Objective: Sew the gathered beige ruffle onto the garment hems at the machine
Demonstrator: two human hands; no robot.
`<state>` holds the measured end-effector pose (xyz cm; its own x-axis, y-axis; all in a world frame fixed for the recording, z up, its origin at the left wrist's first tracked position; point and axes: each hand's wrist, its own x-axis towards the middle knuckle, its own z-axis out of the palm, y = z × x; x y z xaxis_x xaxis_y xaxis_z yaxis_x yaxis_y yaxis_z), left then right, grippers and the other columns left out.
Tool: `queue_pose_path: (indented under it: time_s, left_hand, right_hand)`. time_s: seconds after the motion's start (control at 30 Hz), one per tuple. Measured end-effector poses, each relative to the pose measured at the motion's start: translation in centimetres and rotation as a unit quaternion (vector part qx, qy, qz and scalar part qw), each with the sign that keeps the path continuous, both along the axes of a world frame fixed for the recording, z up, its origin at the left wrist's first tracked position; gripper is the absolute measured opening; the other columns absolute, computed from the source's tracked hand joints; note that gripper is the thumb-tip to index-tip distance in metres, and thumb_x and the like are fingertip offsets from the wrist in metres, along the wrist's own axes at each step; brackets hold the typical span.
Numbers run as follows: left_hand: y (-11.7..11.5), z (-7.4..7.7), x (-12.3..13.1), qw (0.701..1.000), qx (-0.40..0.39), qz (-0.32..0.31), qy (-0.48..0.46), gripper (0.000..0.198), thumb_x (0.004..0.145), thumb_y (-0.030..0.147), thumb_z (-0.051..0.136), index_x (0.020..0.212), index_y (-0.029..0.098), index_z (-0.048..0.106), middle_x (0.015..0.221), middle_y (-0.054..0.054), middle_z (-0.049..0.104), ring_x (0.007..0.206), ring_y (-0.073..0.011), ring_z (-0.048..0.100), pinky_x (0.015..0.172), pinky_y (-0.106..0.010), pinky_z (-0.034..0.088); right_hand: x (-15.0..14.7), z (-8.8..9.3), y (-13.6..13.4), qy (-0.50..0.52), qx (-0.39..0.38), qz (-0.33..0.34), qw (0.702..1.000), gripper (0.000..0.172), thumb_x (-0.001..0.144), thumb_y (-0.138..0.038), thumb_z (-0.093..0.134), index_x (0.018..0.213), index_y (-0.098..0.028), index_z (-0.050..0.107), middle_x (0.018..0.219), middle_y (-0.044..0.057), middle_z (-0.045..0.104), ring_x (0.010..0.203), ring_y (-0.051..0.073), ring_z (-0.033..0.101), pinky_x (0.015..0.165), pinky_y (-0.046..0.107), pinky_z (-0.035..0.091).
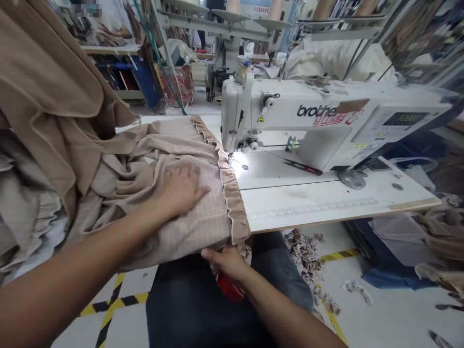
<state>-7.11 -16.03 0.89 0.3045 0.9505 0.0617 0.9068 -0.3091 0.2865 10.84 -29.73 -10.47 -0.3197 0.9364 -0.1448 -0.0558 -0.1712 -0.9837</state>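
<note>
A beige checked garment piece point(203, 208) lies across the sewing table, with a tan ruffle point(234, 203) along its right edge. Part of this ruffle is under the presser foot point(230, 157) of a white sewing machine point(282, 104), by its lit needle area. My left hand point(183, 188) rests flat on the checked cloth, left of the ruffle, fingers spread. At the table's front edge, my right hand point(228, 261) holds the garment's near corner by the ruffle; its fingers are partly hidden under the cloth.
Tan fabric point(47, 72) hangs at the left. Red-and-black tweezers point(302, 166), small thread snips point(291, 143) and a clear round disc point(351, 179) lie on the machine bed point(268, 179). Ruffle scraps point(308, 261) are piled below the table. Another person point(108, 26) sits at the back left.
</note>
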Motion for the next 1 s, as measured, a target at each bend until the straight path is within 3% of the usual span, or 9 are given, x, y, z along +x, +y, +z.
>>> queue_pose_path:
  time_s: [0.1,0.2,0.3,0.5,0.67,0.8,0.87,0.93,1.0]
  left_hand:
    - [-1.6,0.1,0.6,0.996,0.001,-0.08,0.03,0.067,0.097,0.052,0.042,0.151,0.013,0.05,0.166,-0.019,0.038,0.155,-0.0342,0.032,0.129,-0.055,0.012]
    - [-2.9,0.4,1.1,0.993,0.008,-0.101,0.052,0.067,0.094,0.058,0.044,0.142,0.014,0.06,0.157,-0.021,0.051,0.148,-0.0407,0.042,0.124,-0.062,0.022]
    - [-2.3,0.7,2.4,0.994,0.034,-0.083,0.068,0.06,0.098,0.055,0.041,0.125,0.011,0.07,0.136,-0.026,0.066,0.133,-0.0452,0.055,0.118,-0.067,0.026]
    - [-0.5,-0.1,4.1,0.993,0.066,-0.059,0.078,0.057,0.1,0.042,0.038,0.145,0.01,0.055,0.153,-0.021,0.054,0.141,-0.0373,0.048,0.121,-0.056,0.031]
    - [1.0,0.6,4.1,0.99,0.096,0.015,0.104,0.056,0.099,0.041,0.041,0.136,0.003,0.059,0.131,-0.029,0.063,0.119,-0.0473,0.058,0.097,-0.064,0.046]
    - [1.6,0.8,4.3,0.986,0.114,-0.009,0.118,0.042,0.101,0.028,0.037,0.125,0.013,0.068,0.129,-0.02,0.066,0.124,-0.0376,0.056,0.108,-0.055,0.041]
    - [1.4,0.6,4.1,0.987,0.098,-0.043,0.122,0.04,0.102,0.027,0.037,0.117,0.018,0.072,0.124,-0.014,0.07,0.119,-0.0315,0.061,0.107,-0.048,0.044]
    - [1.1,0.1,3.9,0.987,0.088,-0.061,0.121,0.041,0.102,0.034,0.04,0.123,0.018,0.07,0.133,-0.014,0.069,0.124,-0.0319,0.06,0.106,-0.048,0.046]
    - [0.8,-0.5,3.9,0.988,0.091,-0.057,0.114,0.05,0.102,0.042,0.04,0.135,0.013,0.064,0.146,-0.017,0.061,0.134,-0.0356,0.055,0.111,-0.054,0.043]
  right_hand:
    - [0.3,0.8,-1.3,0.062,-0.05,0.016,0.997,0.073,0.075,-0.075,0.076,0.123,-0.019,0.07,0.125,0.013,0.074,0.119,0.031,0.07,0.103,0.047,0.056]
    - [2.8,0.8,-4.5,0.061,-0.119,0.035,0.99,0.068,0.065,-0.069,0.086,0.109,-0.018,0.076,0.107,0.011,0.079,0.102,0.033,0.075,0.091,0.046,0.06]
    - [5.4,0.1,-6.5,-0.009,-0.134,0.037,0.99,0.057,0.069,-0.065,0.082,0.101,-0.018,0.078,0.097,0.007,0.078,0.093,0.031,0.073,0.084,0.043,0.059]
    - [9.3,-0.7,-6.1,-0.105,-0.079,0.078,0.988,0.015,0.076,-0.031,0.076,0.082,-0.018,0.077,0.083,0.004,0.075,0.082,0.026,0.068,0.078,0.036,0.052]
    - [9.6,-1.9,-5.9,-0.116,-0.081,0.091,0.986,0.026,0.084,-0.035,0.072,0.103,-0.018,0.077,0.092,0.006,0.078,0.084,0.023,0.071,0.077,0.032,0.054]
    - [9.4,-2.4,-5.8,-0.124,-0.061,0.07,0.988,0.048,0.079,-0.035,0.079,0.124,-0.021,0.071,0.111,0.008,0.076,0.099,0.027,0.071,0.089,0.039,0.056]
    - [10.0,-2.6,-5.5,-0.124,-0.058,0.045,0.99,0.042,0.08,-0.036,0.077,0.118,-0.021,0.071,0.107,0.009,0.076,0.098,0.029,0.071,0.089,0.041,0.057]
    - [10.7,-2.6,-4.9,-0.125,-0.053,-0.003,0.991,0.035,0.087,-0.041,0.07,0.116,-0.02,0.069,0.109,0.011,0.075,0.1,0.03,0.071,0.09,0.044,0.057]
    - [11.1,-2.5,-3.9,-0.128,-0.029,-0.058,0.99,0.042,0.09,-0.044,0.066,0.125,-0.021,0.062,0.126,0.013,0.069,0.117,0.031,0.065,0.103,0.048,0.051]
